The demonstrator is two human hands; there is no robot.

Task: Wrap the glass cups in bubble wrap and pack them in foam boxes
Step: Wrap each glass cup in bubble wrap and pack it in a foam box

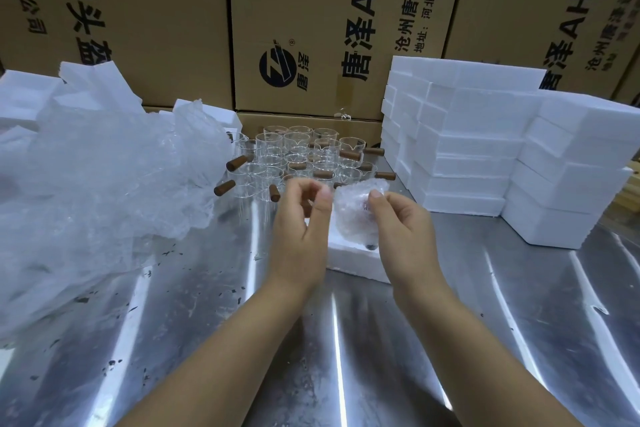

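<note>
— Steel table (398, 340), scuffed and glaring: what sits at its centre?

— One open foam box (349, 258), white, partly covered by both hands. Take it as the landmark. Its inside cannot be seen, apart from one small dark spot at the near rim.

— The hands?

— Right hand (403, 229): thumb and fingers pinched on a bubble-wrapped bundle (356, 210), held directly above the foam box. A cup is presumably inside, but the wrap blurs it; only a faint purplish tint shows. Left hand (301, 218): just left of the bundle, fingers curled narrow, thumb raised. Whether it grips an edge of the wrap, I cannot tell.

— Behind the foam box?

— Bare glass cups (298, 152) in a cluster, with brown wooden handles (237, 163) sticking outward. The count is uncertain; clear walls overlap.

— To the left of it?

— Loose bubble wrap (104, 184), a large crumpled heap, cut off by the frame edge and covering foam pieces behind.

— To the right?

— Stacked foam boxes (485, 146), closed, well apart from the open one; the stack runs out of frame.

— Backdrop?

— Cardboard cartons (311, 28), print turned sideways, tops cropped.
</note>
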